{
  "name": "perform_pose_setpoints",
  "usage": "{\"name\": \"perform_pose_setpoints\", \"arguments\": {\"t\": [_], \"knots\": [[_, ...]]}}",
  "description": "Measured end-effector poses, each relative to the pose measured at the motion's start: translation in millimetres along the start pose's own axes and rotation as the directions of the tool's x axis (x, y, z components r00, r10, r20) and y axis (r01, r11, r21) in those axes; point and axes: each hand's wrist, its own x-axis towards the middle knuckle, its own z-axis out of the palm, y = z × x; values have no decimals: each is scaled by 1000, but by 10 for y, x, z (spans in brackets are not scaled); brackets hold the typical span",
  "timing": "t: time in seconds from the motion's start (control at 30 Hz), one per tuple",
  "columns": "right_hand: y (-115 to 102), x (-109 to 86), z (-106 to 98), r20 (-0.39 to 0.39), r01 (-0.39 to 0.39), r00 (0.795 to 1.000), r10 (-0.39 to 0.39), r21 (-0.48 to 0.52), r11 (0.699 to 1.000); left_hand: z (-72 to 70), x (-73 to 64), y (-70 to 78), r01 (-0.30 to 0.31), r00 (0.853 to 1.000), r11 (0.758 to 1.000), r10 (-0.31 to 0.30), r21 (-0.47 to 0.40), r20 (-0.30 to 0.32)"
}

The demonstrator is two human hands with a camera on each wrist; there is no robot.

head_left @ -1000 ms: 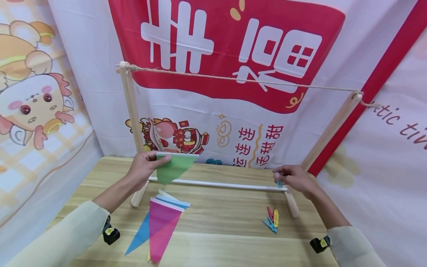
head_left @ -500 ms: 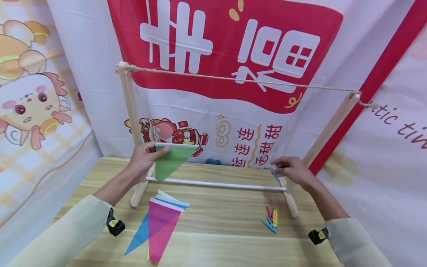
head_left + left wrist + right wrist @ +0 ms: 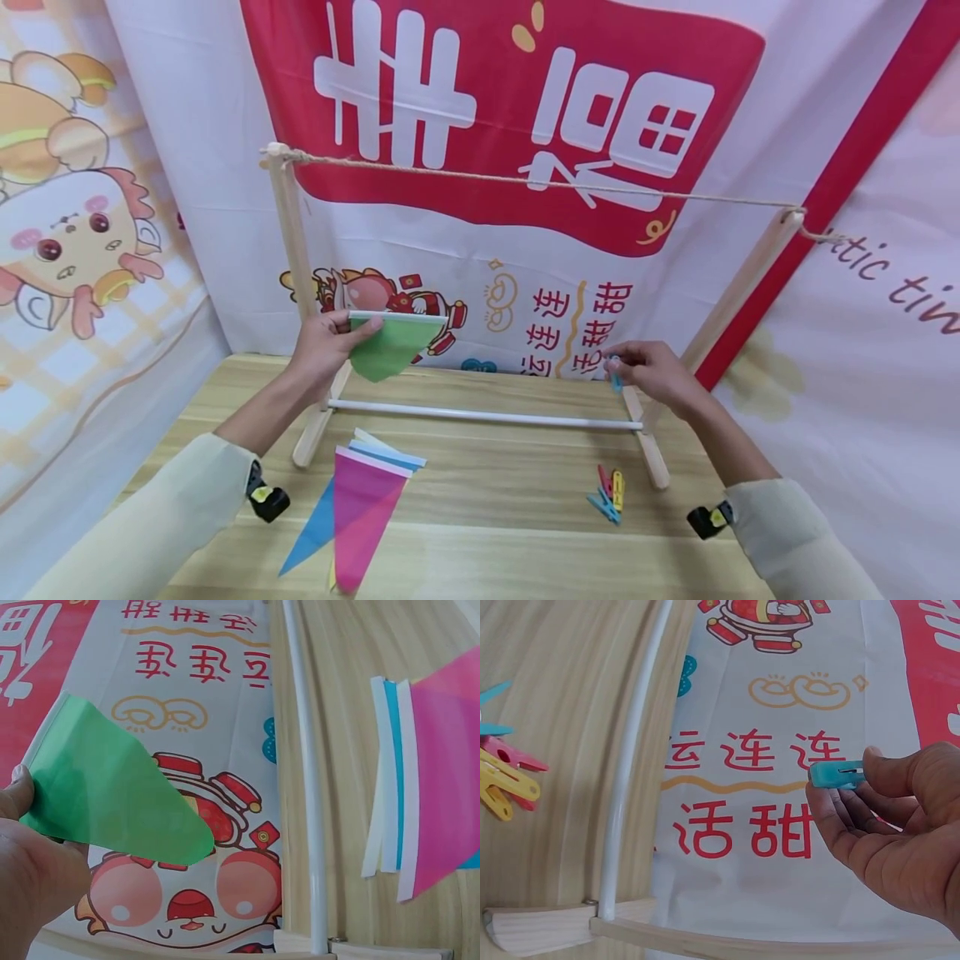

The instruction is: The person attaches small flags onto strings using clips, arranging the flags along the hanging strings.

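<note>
My left hand (image 3: 324,348) pinches a green pennant flag (image 3: 396,340) by the left end of its white top edge. The flag hangs with its lower part bent, below the twine (image 3: 480,175) strung between two wooden posts. In the left wrist view the thumb lies over the corner of the green pennant (image 3: 112,787). Near the right post, my right hand (image 3: 654,373) holds a blue clothespin (image 3: 836,774) between thumb and fingers. A pink pennant (image 3: 367,517) lies over a blue pennant (image 3: 309,527) on the wooden table, with a bit of yellow showing underneath.
Several clothespins (image 3: 617,490) in red, yellow and blue lie in a small pile at the table's right. A white rod (image 3: 487,414) joins the feet of the left post (image 3: 292,233) and right post (image 3: 742,292). A printed cloth (image 3: 480,250) hangs behind.
My left hand has raised the green pennant, and the flag's lower part now bends. The right hand has risen slightly and shifted left with the blue clothespin.
</note>
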Motion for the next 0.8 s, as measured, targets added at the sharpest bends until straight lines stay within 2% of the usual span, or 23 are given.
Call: {"name": "perform_pose_setpoints", "arguments": {"t": [0.23, 0.37, 0.7, 0.8], "knots": [[-68, 21, -5, -8, 25, 1000, -25, -7, 1000, 5, 36, 72, 19, 1000, 998, -20, -58, -5], [-107, 25, -14, -21, 36, 999, -36, -10, 999, 16, 80, 131, 10, 1000, 995, -11, -102, -6], [-288, 47, -39, -44, 74, 996, -76, -47, 996, 50, 134, 305, 11, 1000, 995, -13, -104, -20], [-356, 57, -42, -57, 96, 993, -99, -48, 994, 39, 141, 338, -7, 1000, 994, 4, -106, -30]]}}
